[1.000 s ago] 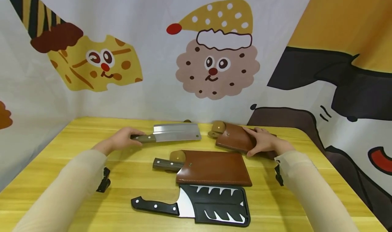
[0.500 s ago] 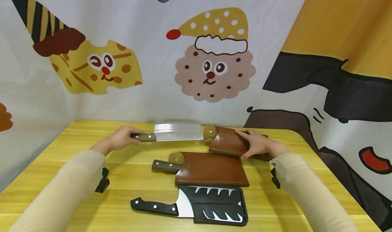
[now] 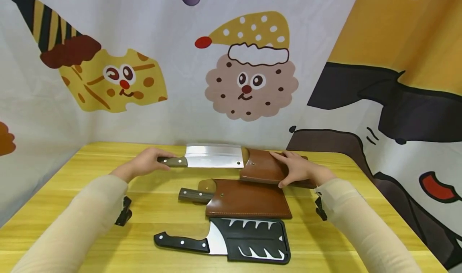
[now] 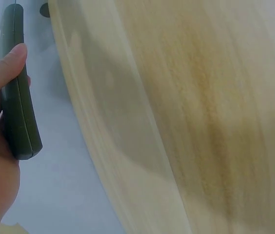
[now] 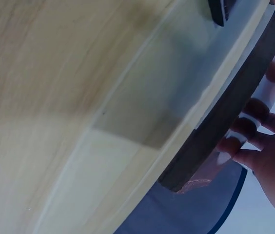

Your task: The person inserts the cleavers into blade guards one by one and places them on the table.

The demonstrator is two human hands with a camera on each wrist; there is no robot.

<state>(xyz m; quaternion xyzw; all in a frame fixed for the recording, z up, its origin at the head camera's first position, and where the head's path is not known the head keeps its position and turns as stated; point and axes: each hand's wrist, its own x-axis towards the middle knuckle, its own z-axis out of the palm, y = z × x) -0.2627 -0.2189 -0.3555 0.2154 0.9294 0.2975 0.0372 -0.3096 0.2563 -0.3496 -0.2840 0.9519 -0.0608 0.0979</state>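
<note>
My left hand (image 3: 149, 160) grips the olive-brown handle of a cleaver (image 3: 214, 156), whose bare steel blade points right. In the left wrist view the thumb lies along the handle (image 4: 20, 112). My right hand (image 3: 297, 168) holds a brown leather sheath (image 3: 262, 164), thumb at the near side and fingers across its upper face. The blade's end meets the tan strap at the sheath's mouth; whether any of it is inside, I cannot tell. From the right wrist view, the sheath's dark edge (image 5: 225, 107) sits above the table with a shadow below.
A second cleaver in a brown leather sheath (image 3: 249, 201) lies in front of the hands. Nearer still lies a black-handled cleaver (image 3: 182, 243) in a black plastic blade cover (image 3: 258, 241). A cartoon-printed curtain (image 3: 173, 124) hangs behind the yellow wooden table (image 3: 108, 241).
My right hand has brought the sheath leftward, and the cleaver has shifted slightly right. The gap between blade end and sheath mouth has closed. The other two cleavers stay in place.
</note>
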